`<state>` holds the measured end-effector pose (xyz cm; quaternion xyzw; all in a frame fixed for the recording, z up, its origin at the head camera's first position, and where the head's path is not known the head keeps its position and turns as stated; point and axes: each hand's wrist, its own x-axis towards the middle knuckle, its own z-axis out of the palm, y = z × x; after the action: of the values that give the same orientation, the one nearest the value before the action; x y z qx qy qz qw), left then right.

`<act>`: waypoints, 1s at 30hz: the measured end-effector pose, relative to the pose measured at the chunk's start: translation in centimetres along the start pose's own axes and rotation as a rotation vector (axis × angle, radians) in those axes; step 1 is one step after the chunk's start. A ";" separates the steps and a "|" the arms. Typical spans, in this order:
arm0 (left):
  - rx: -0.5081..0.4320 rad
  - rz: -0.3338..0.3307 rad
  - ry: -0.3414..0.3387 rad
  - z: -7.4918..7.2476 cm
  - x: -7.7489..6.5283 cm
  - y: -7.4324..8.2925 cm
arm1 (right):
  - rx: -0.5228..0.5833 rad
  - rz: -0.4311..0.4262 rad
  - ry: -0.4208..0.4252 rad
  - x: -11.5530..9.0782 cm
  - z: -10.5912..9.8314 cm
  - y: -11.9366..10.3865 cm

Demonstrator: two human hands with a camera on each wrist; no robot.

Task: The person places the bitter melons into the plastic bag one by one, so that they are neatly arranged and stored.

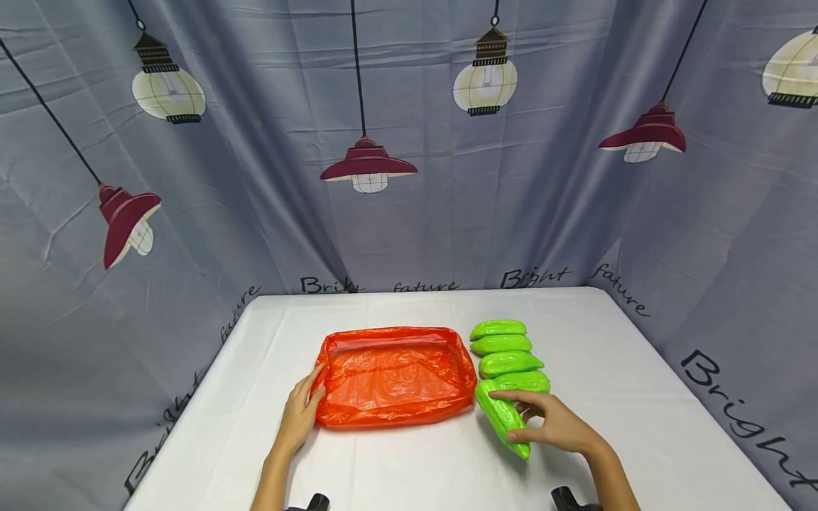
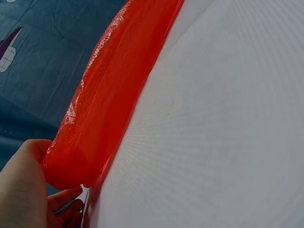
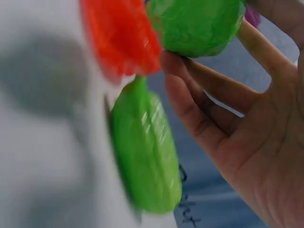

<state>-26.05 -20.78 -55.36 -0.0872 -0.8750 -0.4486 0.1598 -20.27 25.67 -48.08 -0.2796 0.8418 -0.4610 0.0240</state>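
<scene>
My right hand (image 1: 552, 422) holds a glossy, bumpy, bright green cucumber-shaped piece (image 1: 501, 415) between thumb and fingers, tilted and raised over the white table, with a shadow below. In the right wrist view the held green piece (image 3: 197, 28) is at the top, partly cut off by the frame, and another green piece (image 3: 146, 154) lies lower down. Just beyond, several similar green pieces (image 1: 510, 363) lie in a row. My left hand (image 1: 299, 408) grips the left edge of a shallow tray (image 1: 396, 424) covered in red plastic film. In the left wrist view its thumb touches the red film (image 2: 104, 90) at the rim.
A white cloth (image 1: 383, 468) covers the table. Behind and at both sides hangs a grey-blue curtain (image 1: 409, 234) printed with lamps and lettering. The tray stands left of the green row, almost touching it.
</scene>
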 end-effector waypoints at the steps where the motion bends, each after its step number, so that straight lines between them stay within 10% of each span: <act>1: 0.004 -0.002 -0.002 0.0 0.0 0.0 | 0.014 -0.015 0.015 0.5 0.1 -0.4; 12: 0.031 0.010 0.000 0.0 0.0 0.1 | 0.089 -0.126 0.157 7.3 2.1 -7.4; 30: 0.058 0.019 0.001 0.1 -0.4 0.0 | 0.276 -0.160 0.183 17.5 11.5 -9.0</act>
<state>-25.74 -20.70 -55.54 -0.0908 -0.8866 -0.4217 0.1667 -27.59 4.51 -43.73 -0.2963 0.7443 -0.5964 -0.0514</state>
